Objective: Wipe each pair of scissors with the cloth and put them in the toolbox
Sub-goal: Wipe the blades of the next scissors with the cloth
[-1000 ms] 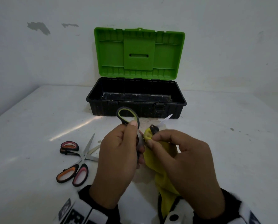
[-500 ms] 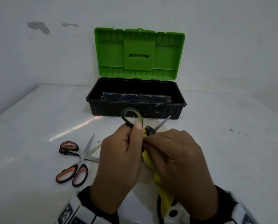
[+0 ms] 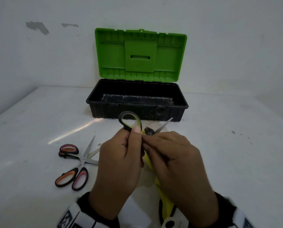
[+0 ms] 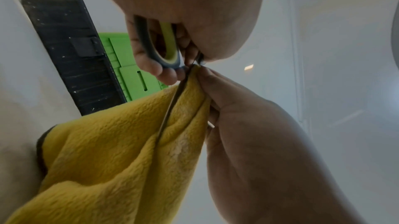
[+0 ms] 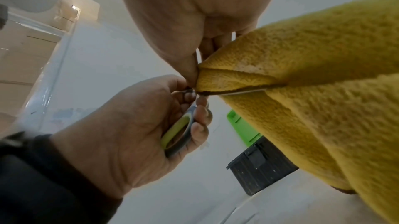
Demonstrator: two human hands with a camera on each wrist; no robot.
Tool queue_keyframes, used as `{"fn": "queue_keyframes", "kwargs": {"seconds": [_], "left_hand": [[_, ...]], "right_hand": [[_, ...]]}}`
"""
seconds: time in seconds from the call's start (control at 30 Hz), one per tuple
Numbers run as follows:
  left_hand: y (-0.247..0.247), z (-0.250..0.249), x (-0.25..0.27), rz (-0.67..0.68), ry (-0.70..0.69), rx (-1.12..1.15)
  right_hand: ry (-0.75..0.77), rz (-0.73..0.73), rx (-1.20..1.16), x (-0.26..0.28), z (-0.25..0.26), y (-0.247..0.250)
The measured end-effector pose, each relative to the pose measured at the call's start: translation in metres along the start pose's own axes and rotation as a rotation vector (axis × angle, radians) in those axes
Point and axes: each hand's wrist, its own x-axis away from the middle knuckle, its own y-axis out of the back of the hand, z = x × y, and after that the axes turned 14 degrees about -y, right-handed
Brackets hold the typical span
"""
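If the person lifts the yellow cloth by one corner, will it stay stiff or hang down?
The yellow cloth would probably hang limp: it already drapes in soft folds below the right hand. Its fluffy pile suggests it is light and not slippery.

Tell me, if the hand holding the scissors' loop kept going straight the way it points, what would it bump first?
Probably the toolbox. The left hand points forward at its black front wall, with only bare table between. Depth is hard to judge, so it could slide over the rim instead.
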Motion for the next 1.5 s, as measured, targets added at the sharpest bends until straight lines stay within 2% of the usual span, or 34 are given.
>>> {"fn": "queue_keyframes", "kwargs": {"seconds": [0.13,0.23,0.4,0.53,0.67,0.93,1.1,1.23,1.33,1.5], "left_hand": [[0.002,0.002,0.001,-0.011,0.026,0.004],[0.0,0.008,0.003,-0.028,-0.007,-0.058],[-0.001,0.007,0.004,-0.047,-0.023,-0.057],[-0.001,0.001,0.004,-0.027,-0.079,-0.068],[-0.001,0.004,0.006,-0.022,-0.17,-0.112],[0.001,0.005,0.006,0.003,-0.171,-0.138],[0.002,0.004,0.002,0.005,-0.195,-0.16],[0.004,0.002,0.0,0.04,-0.154,-0.125],[0.008,0.0,-0.001,0.074,-0.123,-0.095],[0.011,0.002,-0.003,0.085,-0.139,-0.094]], "right_hand": [[0.076,-0.028,0.138,0.002,-0.006,-0.004],[0.12,-0.04,0.196,-0.002,-0.007,0.004],[0.056,-0.06,0.229,-0.008,-0.013,0.016],[0.011,-0.074,0.15,-0.011,-0.013,0.017],[0.054,-0.019,0.116,-0.001,0.001,0.008],[-0.03,-0.116,-0.024,-0.01,-0.01,0.023],[0.119,-0.042,0.055,-0.001,-0.006,0.018],[0.151,-0.008,0.121,0.0,-0.006,0.011],[0.18,-0.042,0.185,-0.002,-0.003,0.011],[0.172,-0.061,0.223,-0.008,0.003,0.016]]}}
